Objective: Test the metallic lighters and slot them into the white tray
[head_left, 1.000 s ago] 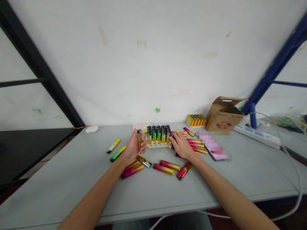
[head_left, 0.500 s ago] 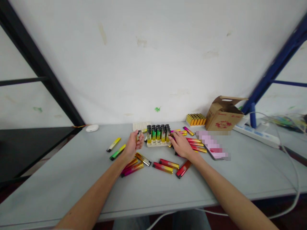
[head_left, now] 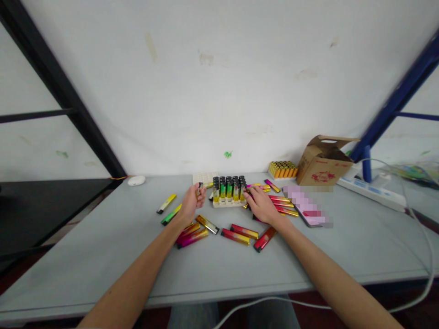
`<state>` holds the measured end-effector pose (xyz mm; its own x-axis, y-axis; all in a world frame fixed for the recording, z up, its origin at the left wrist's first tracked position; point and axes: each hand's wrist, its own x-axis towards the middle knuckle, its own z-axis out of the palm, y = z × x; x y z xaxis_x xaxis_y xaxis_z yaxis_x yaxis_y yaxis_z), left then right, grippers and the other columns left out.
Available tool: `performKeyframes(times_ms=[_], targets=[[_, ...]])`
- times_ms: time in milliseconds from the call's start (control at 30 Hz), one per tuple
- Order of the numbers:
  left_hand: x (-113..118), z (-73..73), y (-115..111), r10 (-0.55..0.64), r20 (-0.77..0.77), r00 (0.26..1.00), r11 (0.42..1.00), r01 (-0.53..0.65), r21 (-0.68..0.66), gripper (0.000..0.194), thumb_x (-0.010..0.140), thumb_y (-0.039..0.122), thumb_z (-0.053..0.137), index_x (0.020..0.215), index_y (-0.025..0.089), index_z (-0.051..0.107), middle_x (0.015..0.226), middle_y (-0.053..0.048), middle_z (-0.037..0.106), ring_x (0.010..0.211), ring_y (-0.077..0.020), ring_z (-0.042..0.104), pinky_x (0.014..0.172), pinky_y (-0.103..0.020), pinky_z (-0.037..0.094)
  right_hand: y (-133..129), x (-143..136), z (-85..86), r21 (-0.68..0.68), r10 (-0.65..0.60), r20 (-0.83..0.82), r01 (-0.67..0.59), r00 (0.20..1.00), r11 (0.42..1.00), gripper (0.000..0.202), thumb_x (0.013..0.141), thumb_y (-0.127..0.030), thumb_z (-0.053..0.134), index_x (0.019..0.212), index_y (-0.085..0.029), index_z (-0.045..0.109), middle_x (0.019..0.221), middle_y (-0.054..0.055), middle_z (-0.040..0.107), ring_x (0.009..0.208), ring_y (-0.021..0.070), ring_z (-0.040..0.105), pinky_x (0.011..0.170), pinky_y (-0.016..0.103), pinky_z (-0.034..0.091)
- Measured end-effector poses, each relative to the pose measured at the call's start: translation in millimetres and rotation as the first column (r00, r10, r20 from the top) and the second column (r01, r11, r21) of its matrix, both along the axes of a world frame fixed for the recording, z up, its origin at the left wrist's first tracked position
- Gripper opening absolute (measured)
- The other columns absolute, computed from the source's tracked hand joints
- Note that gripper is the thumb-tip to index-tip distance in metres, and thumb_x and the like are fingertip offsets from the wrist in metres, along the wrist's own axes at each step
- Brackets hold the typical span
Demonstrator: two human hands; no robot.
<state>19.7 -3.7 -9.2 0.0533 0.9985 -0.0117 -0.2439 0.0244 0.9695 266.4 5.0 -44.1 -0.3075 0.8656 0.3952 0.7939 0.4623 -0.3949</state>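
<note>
A pale rack point(head_left: 229, 204) holds rows of upright lighters point(head_left: 222, 189) with black tops and yellow, green or clear bodies. To its left, my left hand point(head_left: 193, 201) is closed around a lighter point(head_left: 200, 186), whose top pokes out above the fingers. My right hand point(head_left: 262, 203) rests at the rack's right end, fingers bent, fingertips against the rack or the lighters there. What those fingers grip is hidden. Loose red and gold lighters point(head_left: 236, 236) lie in front of the rack. A yellow lighter point(head_left: 166, 204) and a green lighter point(head_left: 170, 215) lie beyond my left forearm.
Behind the rack is another pale rack point(head_left: 202, 178). A block of orange lighters point(head_left: 283, 170) stands by an opened cardboard box point(head_left: 324, 167) at the back right. A phone point(head_left: 303, 208), a power strip point(head_left: 373, 193) and a white case point(head_left: 136, 181) also lie on the grey table point(head_left: 113, 256).
The whole view has shifted slightly, so everything sits a little further right. Both hands keep their places beside the rack, and the left still holds the lighter.
</note>
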Motion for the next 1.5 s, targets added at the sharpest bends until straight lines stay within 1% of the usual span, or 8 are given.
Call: performKeyframes(times_ms=[400, 533, 667, 800, 1000, 1100, 1233, 1500], targets=[[0, 4.3, -3, -0.054, 0.115, 0.992, 0.999, 0.054, 0.005, 0.026, 0.082, 0.038, 0.04, 0.064, 0.019, 0.043, 0.05, 0.008, 0.03, 0.039, -0.0061, 0.024, 0.037, -0.016, 0.021, -1, 0, 0.6, 0.008, 0.009, -0.006, -0.009, 1.0, 1.0, 0.032, 0.098, -0.036, 0.033, 0.103, -0.016, 0.057, 0.107, 0.013, 0.058, 0.103, 0.0225, 0.055, 0.093, 0.036, 0.042], [-1, 9.2, -7, -0.056, 0.177, 0.983, 0.998, 0.054, 0.015, 0.03, 0.084, 0.041, 0.04, 0.073, 0.016, 0.053, 0.055, 0.004, 0.041, 0.042, -0.0074, 0.034, 0.039, -0.017, 0.027, 1, 0, -0.6, 0.022, -0.001, -0.017, 0.001, 1.0, 1.0, 0.032, 0.098, -0.037, 0.034, 0.103, -0.016, 0.058, 0.108, 0.013, 0.059, 0.106, 0.0235, 0.054, 0.096, 0.038, 0.042], [-4, 10.3, -6, -0.089, 0.246, 0.965, 0.996, 0.094, -0.009, 0.026, 0.082, 0.03, 0.041, 0.083, 0.012, 0.06, 0.064, -0.002, 0.054, 0.051, -0.0107, 0.047, 0.045, -0.02, 0.037, 3, 1, -1.0, 0.022, -0.003, -0.064, 0.005, 0.998, 1.0, 0.036, 0.098, -0.039, 0.033, 0.103, -0.015, 0.06, 0.111, 0.014, 0.059, 0.11, 0.0234, 0.053, 0.099, 0.038, 0.04], [-6, 11.0, -4, -0.114, 0.255, 0.96, 0.991, 0.129, -0.04, 0.02, 0.081, 0.024, 0.05, 0.09, 0.011, 0.063, 0.067, -0.003, 0.057, 0.056, -0.0113, 0.052, 0.05, -0.021, 0.042, 3, 3, 2.9, 0.027, 0.019, -0.129, -0.016, 0.992, 0.999, 0.039, 0.098, -0.039, 0.031, 0.104, -0.015, 0.062, 0.111, 0.014, 0.06, 0.11, 0.0233, 0.053, 0.1, 0.039, 0.04], [-7, 21.8, -15, -0.165, 0.122, 0.979, 0.977, 0.146, 0.154, 0.027, 0.072, 0.026, 0.075, 0.093, 0.014, 0.063, 0.079, -0.004, 0.066, 0.069, -0.0141, 0.061, 0.062, -0.024, 0.049, -8, 5, 22.5, 0.268, 0.007, -0.412, 0.114, 0.911, 0.957, 0.033, 0.096, -0.035, 0.036, 0.111, -0.017, 0.059, 0.122, 0.014, 0.053, 0.118, 0.0238, 0.05, 0.103, 0.041, 0.039], [-6, 24.3, -21, -0.209, -0.005, 0.978, 0.962, 0.206, 0.179, 0.035, 0.068, 0.033, 0.079, 0.094, 0.014, 0.065, 0.081, -0.007, 0.07, 0.07, -0.017, 0.064, 0.065, -0.03, 0.052, -17, -2, 33.0, 0.337, 0.12, -0.473, 0.054, 0.873, 0.94, 0.026, 0.095, -0.031, 0.04, 0.104, -0.02, 0.061, 0.111, 0.011, 0.059, 0.109, 0.0233, 0.055, 0.096, 0.041, 0.044], [5, 22.6, -28, -0.29, -0.184, 0.939, 0.94, 0.316, 0.129, 0.033, 0.07, 0.042, 0.077, 0.084, 0.013, 0.071, 0.081, -0.01, 0.072, 0.068, -0.0196, 0.066, 0.064, -0.031, 0.054, -32, -20, 37.7, 0.347, 0.276, -0.451, -0.119, 0.849, 0.93, 0.022, 0.093, -0.027, 0.045, 0.104, -0.022, 0.064, 0.107, 0.009, 0.061, 0.105, 0.0218, 0.057, 0.093, 0.04, 0.046], [21, 22.6, -36, -0.404, -0.318, 0.858, 0.886, 0.453, 0.099, 0.027, 0.074, 0.04, 0.071, 0.084, 0.016, 0.072, 0.072, -0.007, 0.072, 0.067, -0.0189, 0.069, 0.064, -0.028, 0.055, -41, -41, 30.7, 0.362, 0.351, -0.48, -0.183, 0.804, 0.914, 0.009, 0.084, -0.025, 0.063, 0.09, -0.022, 0.069, 0.108, 0.008, 0.06, 0.104, 0.0207, 0.058, 0.089, 0.039, 0.049]])
